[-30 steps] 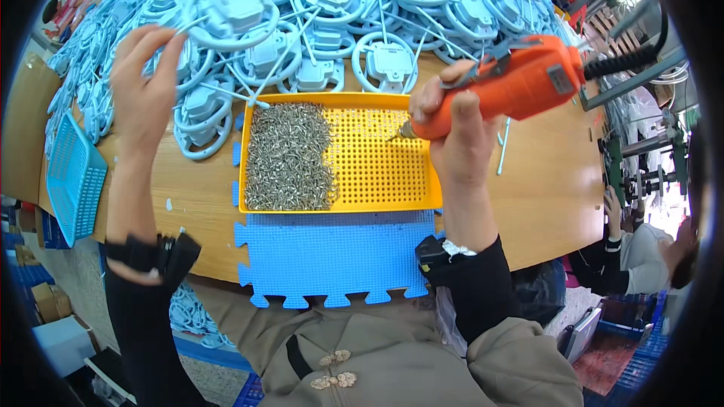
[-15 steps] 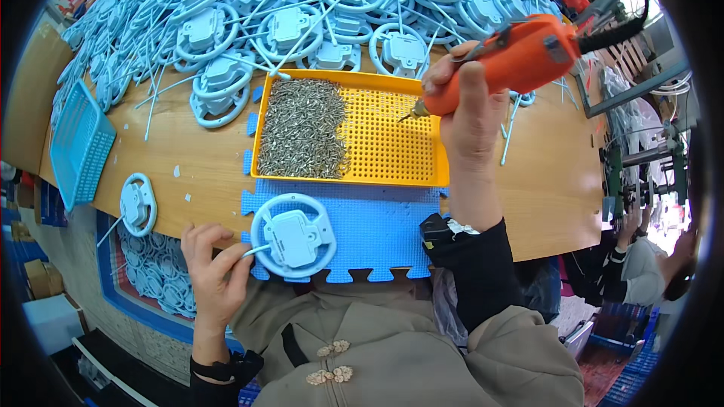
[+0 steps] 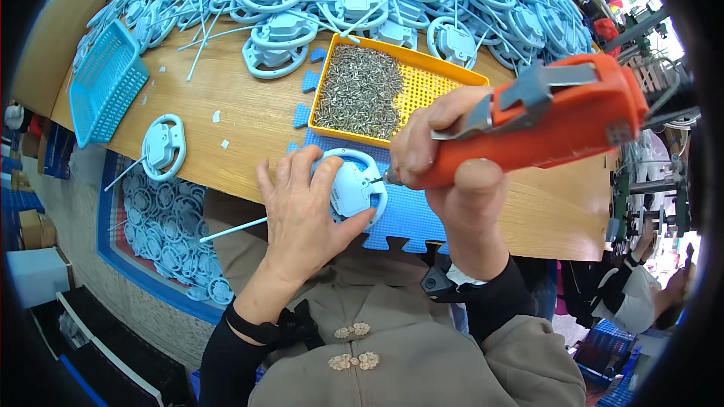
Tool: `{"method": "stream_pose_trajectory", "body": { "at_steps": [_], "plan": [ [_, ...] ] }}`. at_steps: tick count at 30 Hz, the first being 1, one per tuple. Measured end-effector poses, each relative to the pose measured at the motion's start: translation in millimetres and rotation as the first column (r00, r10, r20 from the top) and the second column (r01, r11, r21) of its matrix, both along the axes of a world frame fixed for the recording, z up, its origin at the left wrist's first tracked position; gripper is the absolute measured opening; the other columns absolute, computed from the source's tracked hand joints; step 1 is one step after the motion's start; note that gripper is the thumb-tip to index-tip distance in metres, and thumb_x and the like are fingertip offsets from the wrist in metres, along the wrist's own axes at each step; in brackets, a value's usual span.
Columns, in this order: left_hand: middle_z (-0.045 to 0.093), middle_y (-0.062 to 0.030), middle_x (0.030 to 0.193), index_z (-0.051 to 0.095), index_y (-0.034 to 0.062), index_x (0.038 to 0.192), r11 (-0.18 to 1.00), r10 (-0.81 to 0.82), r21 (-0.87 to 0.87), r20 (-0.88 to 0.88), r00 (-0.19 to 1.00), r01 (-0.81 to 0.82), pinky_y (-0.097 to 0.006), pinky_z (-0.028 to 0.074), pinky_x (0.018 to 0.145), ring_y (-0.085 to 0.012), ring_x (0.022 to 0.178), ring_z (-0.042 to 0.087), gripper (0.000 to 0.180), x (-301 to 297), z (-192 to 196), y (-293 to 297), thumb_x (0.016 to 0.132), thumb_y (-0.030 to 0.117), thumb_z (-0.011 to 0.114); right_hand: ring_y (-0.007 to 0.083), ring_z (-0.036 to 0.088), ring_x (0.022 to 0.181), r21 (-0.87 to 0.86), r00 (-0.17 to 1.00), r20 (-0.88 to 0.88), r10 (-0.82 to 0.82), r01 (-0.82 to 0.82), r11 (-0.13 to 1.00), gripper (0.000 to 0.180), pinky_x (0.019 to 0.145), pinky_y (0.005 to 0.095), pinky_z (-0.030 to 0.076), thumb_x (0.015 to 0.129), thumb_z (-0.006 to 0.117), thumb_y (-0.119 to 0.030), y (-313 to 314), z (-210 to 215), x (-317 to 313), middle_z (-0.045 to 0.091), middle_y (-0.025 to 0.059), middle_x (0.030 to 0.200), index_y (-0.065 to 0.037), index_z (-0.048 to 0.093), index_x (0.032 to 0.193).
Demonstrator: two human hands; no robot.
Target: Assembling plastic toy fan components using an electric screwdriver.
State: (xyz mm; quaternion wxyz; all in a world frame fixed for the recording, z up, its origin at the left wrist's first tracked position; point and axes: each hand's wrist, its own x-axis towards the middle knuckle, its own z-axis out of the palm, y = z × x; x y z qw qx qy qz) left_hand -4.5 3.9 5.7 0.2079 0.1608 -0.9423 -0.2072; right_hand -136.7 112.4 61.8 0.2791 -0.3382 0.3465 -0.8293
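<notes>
having left the yellow tray (image 3: 437,75), the orange screwdriver (image 3: 543,124) now meets the blue part (image 3: 353,187).

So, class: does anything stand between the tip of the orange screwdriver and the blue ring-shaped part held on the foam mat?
Nothing visible does. The orange screwdriver, gripped in the right hand, has its tip right at the blue ring-shaped part. The left hand presses the part onto the foam mat from the other side, clear of the tip.
</notes>
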Motion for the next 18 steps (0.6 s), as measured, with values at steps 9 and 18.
{"method": "stream_pose_trajectory", "body": {
  "at_steps": [9,18],
  "plan": [
    [0.045,-0.0112,0.114,0.055,0.0084,0.107,0.999,-0.001,0.042,0.006,1.0,0.001,-0.062,0.025,0.096,-0.031,0.111,0.044,0.063,3.9,-2.9,0.5,0.057,0.035,0.083,0.0171,0.053,0.056,0.14,0.975,-0.188,-0.116,0.144,0.98,0.055,0.048,0.0271,0.043,0.077,0.075,-0.046,-15.8,-6.2,11.6,0.055,0.0086,0.069,-0.004,0.047,0.099],
    [0.046,-0.0107,0.111,0.055,0.0088,0.106,0.998,-0.008,0.059,0.02,1.0,0.007,-0.062,0.025,0.097,-0.0305,0.109,0.044,0.062,-1.9,-1.3,-4.2,0.057,0.036,0.083,0.0162,0.052,0.056,0.208,0.972,-0.226,-0.068,0.117,0.971,0.052,0.046,0.025,0.04,0.076,0.077,-0.042,-20.5,-11.1,10.7,0.054,0.0074,0.067,-0.004,0.047,0.098]
  ]
}}
